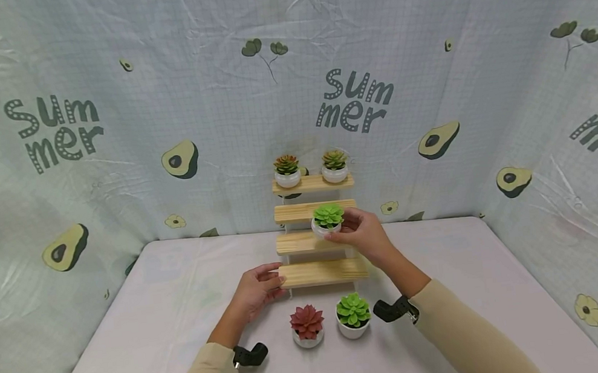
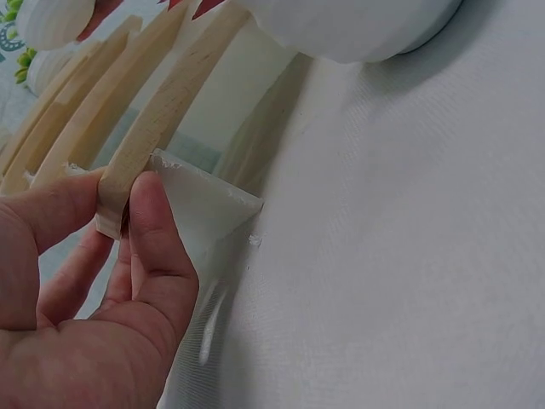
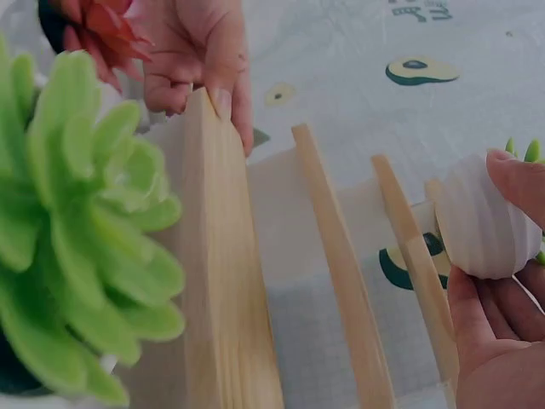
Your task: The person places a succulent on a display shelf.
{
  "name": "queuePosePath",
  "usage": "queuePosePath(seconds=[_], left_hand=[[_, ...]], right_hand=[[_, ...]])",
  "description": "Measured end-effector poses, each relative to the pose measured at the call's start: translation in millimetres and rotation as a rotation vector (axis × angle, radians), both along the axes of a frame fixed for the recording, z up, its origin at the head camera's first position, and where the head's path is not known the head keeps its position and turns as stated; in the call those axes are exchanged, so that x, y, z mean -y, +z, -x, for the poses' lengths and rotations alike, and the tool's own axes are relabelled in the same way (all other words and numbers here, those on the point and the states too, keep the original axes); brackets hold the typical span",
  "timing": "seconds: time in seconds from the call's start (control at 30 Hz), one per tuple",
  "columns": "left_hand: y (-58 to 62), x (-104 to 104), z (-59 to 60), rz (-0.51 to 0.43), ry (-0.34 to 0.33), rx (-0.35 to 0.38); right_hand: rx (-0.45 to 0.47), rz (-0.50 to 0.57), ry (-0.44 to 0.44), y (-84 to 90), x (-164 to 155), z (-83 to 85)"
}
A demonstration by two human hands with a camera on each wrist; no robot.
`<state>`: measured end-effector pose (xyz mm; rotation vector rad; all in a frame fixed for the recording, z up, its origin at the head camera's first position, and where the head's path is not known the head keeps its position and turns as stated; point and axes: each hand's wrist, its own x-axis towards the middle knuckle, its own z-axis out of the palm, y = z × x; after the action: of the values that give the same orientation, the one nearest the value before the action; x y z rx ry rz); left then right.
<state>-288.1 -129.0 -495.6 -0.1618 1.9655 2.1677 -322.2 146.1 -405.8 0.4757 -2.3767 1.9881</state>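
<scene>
Near two potted succulents (image 1: 330,323) on the tabletop (image 1: 479,289), left hand (image 1: 257,288) pinches the stepped shelf's (image 1: 321,272) lowest plank steady; right hand (image 1: 364,234) clamps a green succulent pot (image 1: 327,220) above the second-lowest step — lower level, release gently.

In the head view, the lower part of the white pot (image 1: 327,227) held by the right hand (image 1: 366,237) is covered by that hand's fingers, so whether it rests on the wooden step shelf (image 1: 322,272) cannot be told. The white side frame of the shelf is mostly hidden behind the wooden steps.

In the left wrist view, a white pot (image 2: 358,25) is cut off by the top edge, and only red leaf tips are seen above it.

In the right wrist view, the near green succulent (image 3: 77,230) is blurred and cut off at the left edge.
</scene>
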Motion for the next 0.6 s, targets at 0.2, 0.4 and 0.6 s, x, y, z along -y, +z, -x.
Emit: queuePosePath(seconds=[0.2, 0.4, 0.6], left_hand=[[0.5, 0.2, -1.5, 0.002, -0.004, -0.009], [1.7, 0.9, -1.9, 0.007, -0.001, 0.003], [1.7, 0.1, -1.7, -0.003, -0.005, 0.007]], right_hand=[[-0.012, 0.014, 0.025, 4.6, 14.4, 9.8], [0.004, 0.003, -0.019, 9.4, 29.3, 20.9], [0.001, -0.013, -0.044, 12.7, 40.2, 29.3]])
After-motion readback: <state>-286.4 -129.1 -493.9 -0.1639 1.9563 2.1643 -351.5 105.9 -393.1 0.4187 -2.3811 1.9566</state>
